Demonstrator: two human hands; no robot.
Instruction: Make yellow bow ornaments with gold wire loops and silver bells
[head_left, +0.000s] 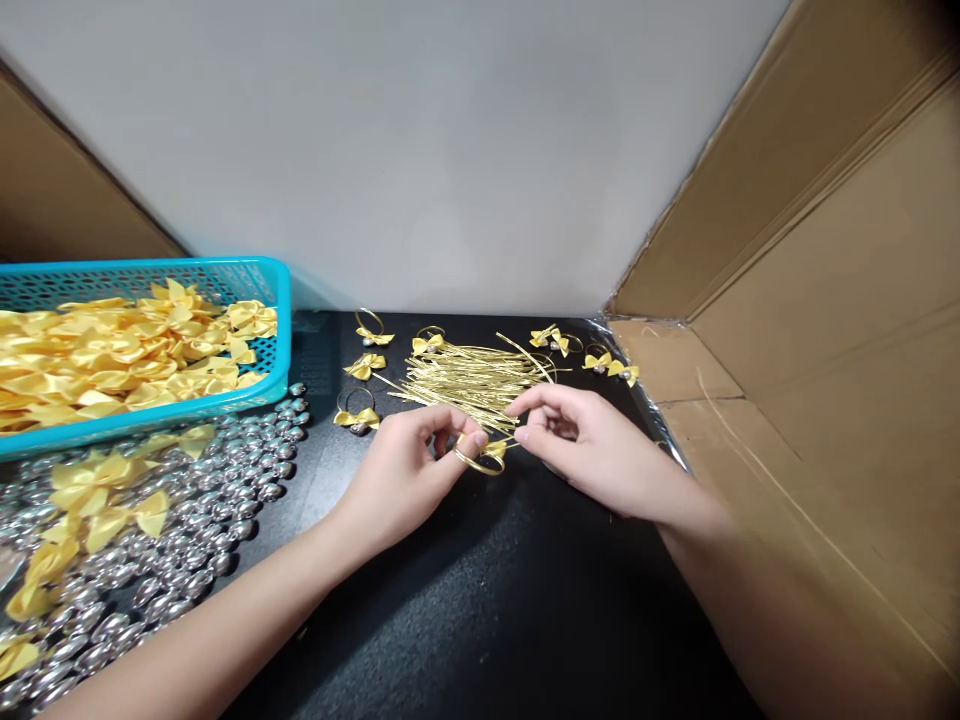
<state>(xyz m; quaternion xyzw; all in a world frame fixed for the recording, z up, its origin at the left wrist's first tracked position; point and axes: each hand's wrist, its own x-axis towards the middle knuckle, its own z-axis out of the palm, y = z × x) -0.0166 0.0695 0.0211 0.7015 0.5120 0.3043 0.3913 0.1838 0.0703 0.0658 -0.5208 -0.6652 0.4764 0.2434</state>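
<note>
My left hand point(409, 470) is closed in a pinch on a looped gold twist tie point(484, 468). A yellow ribbon bow point(495, 451) sits on this loop, partly hidden by my fingers. Just to the right is my right hand point(581, 435), its thumb and forefinger apart and its other fingers curled. A thin end of the tie reaches towards its thumb; whether they touch I cannot tell. Behind both hands lies a pile of straight gold twist ties point(476, 380). Around the pile are several tied bows with silver beads, one of them a bow with a loop point(356, 418) near my left hand.
A blue plastic basket point(283, 330) full of yellow bows stands at the left. In front of it, many silver beads point(187, 540) and some loose bows point(105, 485) cover the black tabletop point(450, 600). A white wall point(450, 150) rises behind; cardboard panels point(847, 250) flank the right.
</note>
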